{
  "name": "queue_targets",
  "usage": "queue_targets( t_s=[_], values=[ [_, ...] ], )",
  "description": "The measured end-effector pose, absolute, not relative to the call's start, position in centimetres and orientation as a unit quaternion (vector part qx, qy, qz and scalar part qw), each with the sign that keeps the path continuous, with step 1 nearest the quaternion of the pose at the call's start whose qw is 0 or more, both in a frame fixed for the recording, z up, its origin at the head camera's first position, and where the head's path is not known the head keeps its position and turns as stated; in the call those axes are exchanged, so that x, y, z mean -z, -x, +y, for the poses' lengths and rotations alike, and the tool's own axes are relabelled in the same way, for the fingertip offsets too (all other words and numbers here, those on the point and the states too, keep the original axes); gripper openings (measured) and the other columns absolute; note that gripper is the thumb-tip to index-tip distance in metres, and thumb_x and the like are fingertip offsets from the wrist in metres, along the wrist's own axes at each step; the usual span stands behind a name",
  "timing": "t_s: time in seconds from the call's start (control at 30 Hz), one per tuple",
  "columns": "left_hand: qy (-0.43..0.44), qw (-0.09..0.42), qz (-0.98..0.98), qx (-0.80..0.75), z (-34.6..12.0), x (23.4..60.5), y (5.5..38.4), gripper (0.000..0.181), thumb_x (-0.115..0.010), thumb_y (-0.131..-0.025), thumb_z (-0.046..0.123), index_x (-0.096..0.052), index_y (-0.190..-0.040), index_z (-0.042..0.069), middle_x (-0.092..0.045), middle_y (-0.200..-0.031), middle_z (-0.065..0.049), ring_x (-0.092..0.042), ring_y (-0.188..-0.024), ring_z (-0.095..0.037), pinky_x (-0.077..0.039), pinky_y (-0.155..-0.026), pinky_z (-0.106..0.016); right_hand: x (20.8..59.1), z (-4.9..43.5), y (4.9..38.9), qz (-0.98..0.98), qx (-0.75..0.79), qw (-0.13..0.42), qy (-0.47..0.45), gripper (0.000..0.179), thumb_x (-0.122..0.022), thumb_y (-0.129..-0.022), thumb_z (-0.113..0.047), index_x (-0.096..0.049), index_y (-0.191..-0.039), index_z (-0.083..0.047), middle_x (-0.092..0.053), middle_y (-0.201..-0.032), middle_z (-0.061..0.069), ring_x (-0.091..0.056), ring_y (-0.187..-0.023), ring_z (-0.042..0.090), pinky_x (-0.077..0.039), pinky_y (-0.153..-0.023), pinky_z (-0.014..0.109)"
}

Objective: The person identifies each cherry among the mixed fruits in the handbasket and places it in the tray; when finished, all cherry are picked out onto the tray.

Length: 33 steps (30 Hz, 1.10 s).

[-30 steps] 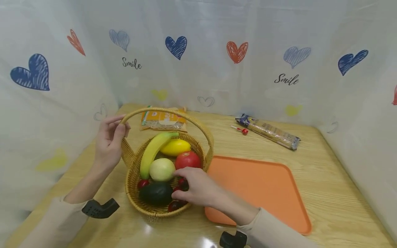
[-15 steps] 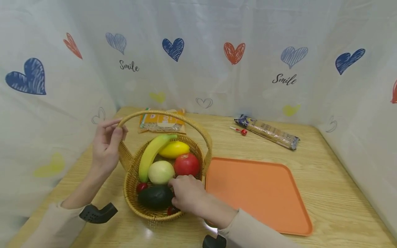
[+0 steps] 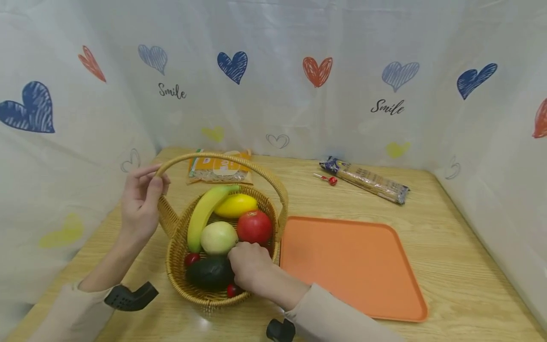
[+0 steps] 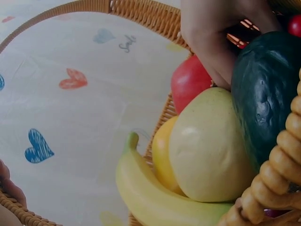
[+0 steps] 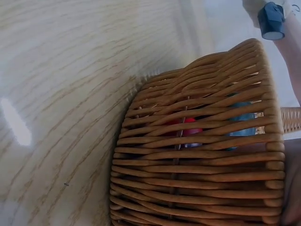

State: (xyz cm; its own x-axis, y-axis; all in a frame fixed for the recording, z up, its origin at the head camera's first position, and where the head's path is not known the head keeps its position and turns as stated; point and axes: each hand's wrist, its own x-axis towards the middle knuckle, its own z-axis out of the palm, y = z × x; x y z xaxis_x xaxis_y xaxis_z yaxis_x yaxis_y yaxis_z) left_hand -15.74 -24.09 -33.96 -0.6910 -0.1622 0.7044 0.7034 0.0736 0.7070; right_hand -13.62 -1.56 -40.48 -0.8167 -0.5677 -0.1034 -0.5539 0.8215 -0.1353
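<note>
My left hand (image 3: pixel 140 204) grips the left side of the arched handle (image 3: pixel 222 156) of a wicker basket (image 3: pixel 188 295), thumb in front. My right hand (image 3: pixel 253 267) reaches down inside the basket's right side, fingers bent and fingertips hidden; I cannot tell what they hold. Beside it lie a dark green avocado-like fruit (image 3: pixel 209 273) and a small dark red fruit (image 3: pixel 233 290). Behind them are a pale green round fruit (image 3: pixel 219 237), a red pomegranate (image 3: pixel 254 227), a yellow oval fruit (image 3: pixel 236 205) and a banana (image 3: pixel 205 216). Another small red fruit (image 3: pixel 192 259) lies at the left.
An orange tray (image 3: pixel 346 266) lies right of the basket on the wooden table (image 3: pixel 453 247). Behind are an orange-and-clear food packet (image 3: pixel 220 168), a red lollipop (image 3: pixel 332 180) and a long clear packet (image 3: pixel 369 180). Curtains printed with hearts surround the table.
My right hand has moved down and left, deeper into the basket, its fingers curling out of sight. My left hand keeps hold of the handle. The whole scene shifts slightly left in view.
</note>
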Motion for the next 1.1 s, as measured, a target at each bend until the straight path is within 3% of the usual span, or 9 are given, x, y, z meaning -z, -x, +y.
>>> queue_targets(
  t_s=[0.3, 0.4, 0.5, 0.63, 0.77, 0.9, 1.1],
  values=[
    [0.203, 0.330, -0.654, 0.650, -24.0, 33.9, 15.6, 0.051, -0.058, -0.118, 0.024, -0.041, -0.135, -0.022, -0.068, -0.103, 0.017, -0.060, -0.094, -0.001, -0.048, -0.088, -0.012, 40.6, -0.7, 13.4, 0.946, 0.091, 0.019, 0.309, 0.034, -0.081, -0.088, -0.007, -0.061, -0.067, -0.026, -0.064, -0.079, -0.006, -0.065, -0.063, 0.025, -0.045, -0.045, 0.039],
    [0.211, 0.327, -0.650, 0.652, -24.0, 33.7, 15.3, 0.039, -0.056, -0.118, 0.020, -0.050, -0.134, -0.015, -0.069, -0.104, 0.015, -0.060, -0.095, -0.002, -0.048, -0.088, -0.012, 38.8, -0.1, 12.6, 0.944, 0.093, 0.014, 0.316, 0.028, -0.082, -0.088, -0.009, -0.066, -0.072, -0.026, -0.063, -0.081, -0.007, -0.065, -0.064, 0.023, -0.049, -0.049, 0.038],
    [0.220, 0.321, -0.645, 0.658, -24.1, 33.7, 15.2, 0.023, -0.055, -0.118, 0.014, -0.059, -0.134, -0.002, -0.070, -0.106, 0.013, -0.062, -0.097, -0.004, -0.048, -0.089, -0.012, 36.1, 0.8, 11.6, 0.942, 0.101, 0.017, 0.320, 0.017, -0.084, -0.089, -0.011, -0.077, -0.085, -0.026, -0.067, -0.088, -0.008, -0.069, -0.071, 0.022, -0.052, -0.056, 0.034],
    [0.217, 0.314, -0.644, 0.663, -24.3, 33.8, 15.2, 0.020, -0.054, -0.117, 0.011, -0.064, -0.134, 0.014, -0.071, -0.107, 0.012, -0.063, -0.099, -0.004, -0.049, -0.091, -0.011, 34.2, 2.9, 10.8, 0.931, 0.148, -0.003, 0.334, 0.021, -0.086, -0.088, -0.008, -0.084, -0.104, -0.022, -0.074, -0.101, -0.007, -0.075, -0.084, 0.020, -0.058, -0.065, 0.033],
    [0.220, 0.311, -0.644, 0.664, -24.3, 33.8, 15.3, 0.020, -0.055, -0.117, 0.012, -0.065, -0.134, 0.016, -0.071, -0.107, 0.011, -0.064, -0.100, -0.004, -0.050, -0.092, -0.012, 33.3, 5.7, 10.2, 0.901, 0.219, -0.049, 0.371, 0.026, -0.087, -0.086, -0.002, -0.084, -0.110, -0.013, -0.078, -0.108, -0.001, -0.076, -0.093, 0.017, -0.062, -0.074, 0.029],
    [0.227, 0.312, -0.642, 0.663, -24.2, 33.6, 15.4, 0.020, -0.054, -0.117, 0.011, -0.064, -0.134, 0.013, -0.071, -0.107, 0.011, -0.065, -0.101, -0.004, -0.050, -0.094, -0.012, 32.1, 8.5, 10.1, 0.881, 0.273, -0.064, 0.381, 0.027, -0.086, -0.090, 0.001, -0.082, -0.114, -0.010, -0.079, -0.111, 0.000, -0.074, -0.091, 0.011, -0.061, -0.077, 0.022],
    [0.224, 0.310, -0.642, 0.664, -24.2, 33.6, 15.5, 0.019, -0.055, -0.117, 0.012, -0.064, -0.135, 0.013, -0.071, -0.107, 0.011, -0.065, -0.103, -0.004, -0.051, -0.095, -0.011, 30.7, 12.1, 11.0, 0.887, 0.303, -0.069, 0.341, 0.027, -0.086, -0.093, -0.001, -0.082, -0.118, -0.010, -0.079, -0.109, 0.000, -0.075, -0.090, 0.011, -0.061, -0.073, 0.020]
  ],
)
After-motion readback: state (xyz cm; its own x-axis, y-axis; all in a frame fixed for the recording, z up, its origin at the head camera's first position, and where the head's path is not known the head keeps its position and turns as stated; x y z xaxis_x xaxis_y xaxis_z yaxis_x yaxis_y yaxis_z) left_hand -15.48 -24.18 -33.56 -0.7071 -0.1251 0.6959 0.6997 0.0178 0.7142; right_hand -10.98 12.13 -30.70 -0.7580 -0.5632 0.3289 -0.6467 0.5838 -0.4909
